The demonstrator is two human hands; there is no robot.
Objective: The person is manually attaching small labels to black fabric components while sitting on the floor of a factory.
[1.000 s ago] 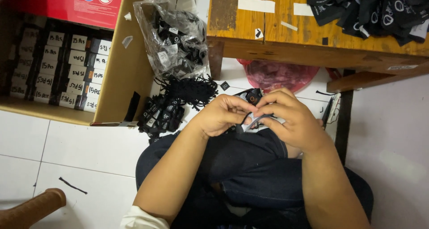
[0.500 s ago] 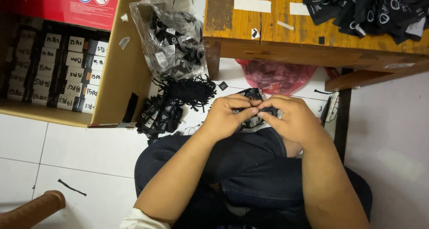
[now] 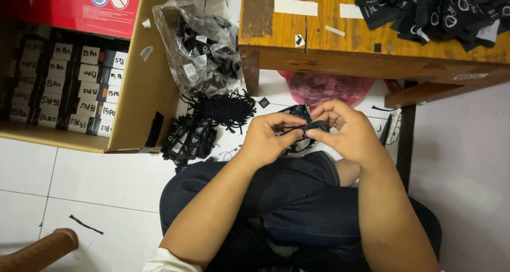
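Hands meet over lap: left hand point(image 3: 268, 139) and right hand point(image 3: 348, 131) both pinch a small black fabric label point(image 3: 314, 126), fingertips narrow on its ends. Best kept taut, grip near edges. Soft, flat woven piece. More black labels point(image 3: 190, 139) lie on white tile floor point(image 3: 95, 176) beside crinkly clear plastic bag point(image 3: 199, 49).

White tiled floor point(image 3: 95, 182) under soft indoor light, with a wooden table point(image 3: 329, 44) at the top, an open cardboard box point(image 3: 143, 86) on the left, and a plain pale wall point(image 3: 467, 160) on the right.
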